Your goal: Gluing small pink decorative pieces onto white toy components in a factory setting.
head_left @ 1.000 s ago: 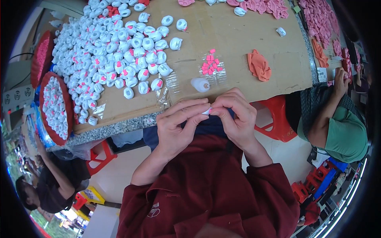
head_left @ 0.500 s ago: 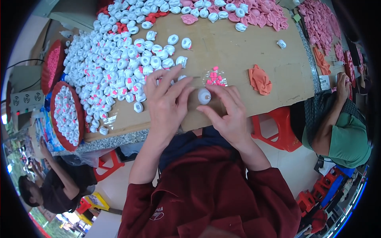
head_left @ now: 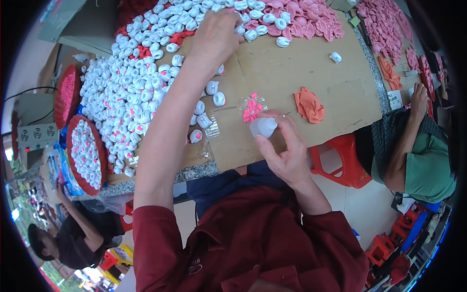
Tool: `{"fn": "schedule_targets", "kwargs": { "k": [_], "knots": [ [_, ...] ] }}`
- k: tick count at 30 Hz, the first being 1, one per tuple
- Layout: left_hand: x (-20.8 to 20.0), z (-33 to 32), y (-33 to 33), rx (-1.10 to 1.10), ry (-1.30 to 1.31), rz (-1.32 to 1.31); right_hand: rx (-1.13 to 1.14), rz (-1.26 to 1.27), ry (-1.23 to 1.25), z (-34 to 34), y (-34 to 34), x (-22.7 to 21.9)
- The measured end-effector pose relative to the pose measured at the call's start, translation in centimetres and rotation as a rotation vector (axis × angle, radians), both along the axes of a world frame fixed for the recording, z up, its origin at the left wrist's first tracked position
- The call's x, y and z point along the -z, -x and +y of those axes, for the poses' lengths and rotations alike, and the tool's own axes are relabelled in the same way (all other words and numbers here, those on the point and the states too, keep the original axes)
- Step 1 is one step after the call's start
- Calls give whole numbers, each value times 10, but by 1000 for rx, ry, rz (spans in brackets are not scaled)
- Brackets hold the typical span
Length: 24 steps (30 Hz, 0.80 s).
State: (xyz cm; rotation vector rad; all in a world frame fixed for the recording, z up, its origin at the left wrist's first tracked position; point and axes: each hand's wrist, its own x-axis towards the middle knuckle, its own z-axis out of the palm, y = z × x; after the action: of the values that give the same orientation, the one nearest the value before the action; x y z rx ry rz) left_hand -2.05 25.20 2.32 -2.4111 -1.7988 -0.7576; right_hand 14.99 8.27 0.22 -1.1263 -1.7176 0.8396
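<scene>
Location type: workshop, evidenced by bulk loose parts and several people at work. Reference: the cardboard-topped worktable (head_left: 277, 80). Small white parts (head_left: 121, 92) cover its left side; pink pieces (head_left: 306, 22) are heaped at its far edge. A red tray (head_left: 93, 191) filled with white parts stands at its left end, and a grey unit (head_left: 38, 134) with round fittings lies farther left. A co-worker in green (head_left: 428, 168) is positioned right of the worktable; a person in dark clothing (head_left: 80, 236), left. A red plastic stool (head_left: 351, 163) stands by its near right edge
</scene>
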Motion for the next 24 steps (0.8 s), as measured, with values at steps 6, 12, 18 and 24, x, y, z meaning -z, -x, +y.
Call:
{"fn": "schedule_targets", "kwargs": {
  "k": [6, 12, 18, 24],
  "knots": [
    [0, -39, 3, 207, 403, -123, -1, 24, 39, 1, -15, 3],
    [-7, -8, -2, 154, -70, -87, 31, 19, 79, -1, -15, 2],
    [10, 10, -6, 248, 131, 23, 23, 71, 65, -1, -16, 5],
    [3, -66, -11, 290, 345, -206, 31, 93, 90, 0, -19, 5]
  ]
}}
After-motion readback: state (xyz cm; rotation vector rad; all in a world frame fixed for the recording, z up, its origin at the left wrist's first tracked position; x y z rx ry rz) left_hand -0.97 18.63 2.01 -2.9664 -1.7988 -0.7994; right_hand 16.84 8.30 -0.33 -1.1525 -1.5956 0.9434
